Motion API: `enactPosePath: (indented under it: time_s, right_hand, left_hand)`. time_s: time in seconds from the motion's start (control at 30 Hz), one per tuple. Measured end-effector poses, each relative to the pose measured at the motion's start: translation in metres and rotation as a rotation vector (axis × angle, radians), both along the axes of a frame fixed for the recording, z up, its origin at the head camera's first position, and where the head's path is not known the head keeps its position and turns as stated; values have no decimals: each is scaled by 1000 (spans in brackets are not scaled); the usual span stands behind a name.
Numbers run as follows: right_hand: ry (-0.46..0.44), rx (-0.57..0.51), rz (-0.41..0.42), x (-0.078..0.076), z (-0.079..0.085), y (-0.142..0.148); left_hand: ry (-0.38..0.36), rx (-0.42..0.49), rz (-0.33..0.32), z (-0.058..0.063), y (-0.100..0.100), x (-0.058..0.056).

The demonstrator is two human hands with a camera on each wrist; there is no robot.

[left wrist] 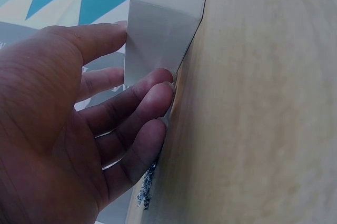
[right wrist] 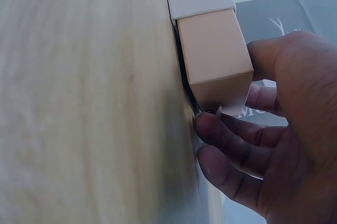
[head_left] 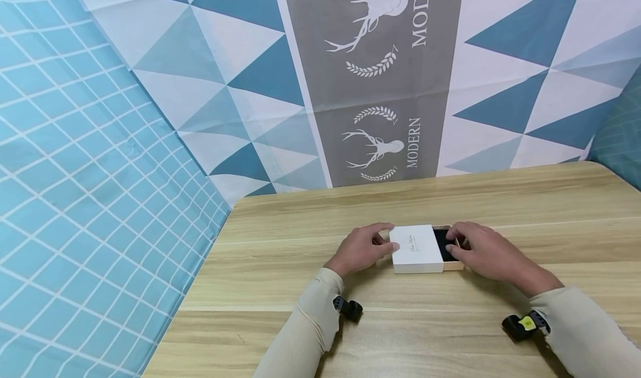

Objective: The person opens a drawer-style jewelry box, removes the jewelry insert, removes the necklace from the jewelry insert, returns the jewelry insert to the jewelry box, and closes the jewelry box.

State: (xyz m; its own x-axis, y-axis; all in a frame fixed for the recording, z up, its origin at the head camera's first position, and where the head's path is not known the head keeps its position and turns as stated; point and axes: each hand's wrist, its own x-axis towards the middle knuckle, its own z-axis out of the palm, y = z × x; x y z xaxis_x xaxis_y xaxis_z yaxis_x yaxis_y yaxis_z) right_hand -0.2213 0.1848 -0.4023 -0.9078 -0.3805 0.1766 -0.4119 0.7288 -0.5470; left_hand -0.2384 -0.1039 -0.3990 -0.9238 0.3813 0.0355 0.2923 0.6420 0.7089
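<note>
A white slide-out box sleeve (head_left: 414, 249) with small printed lettering lies flat on the wooden table. From its right end sticks a tan inner drawer (head_left: 453, 266) with a black inside (head_left: 444, 244). My left hand (head_left: 359, 250) holds the sleeve's left end, thumb over the top edge and other fingers against the end face, as the left wrist view shows. At the drawer's outer end, my right hand (head_left: 483, 250) grips the wall, thumb and index finger reaching over the rim. In the right wrist view its lower fingertips (right wrist: 209, 128) sit under that end, close to the table.
The wooden table (head_left: 280, 289) reaches back to a wall cloth (head_left: 380, 88) printed with triangles and deer heads. A blue gridded cloth (head_left: 90, 200) hangs at the left. Black wrist cameras sit on the left sleeve (head_left: 312, 317) and the right sleeve (head_left: 586, 333).
</note>
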Motion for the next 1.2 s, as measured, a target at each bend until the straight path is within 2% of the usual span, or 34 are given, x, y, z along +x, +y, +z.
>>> enactPosePath:
  time_s: [1.2]
  right_hand:
    - [1, -17, 29, 3, 1, -6]
  left_hand:
    - [5, 12, -11, 1, -1, 1]
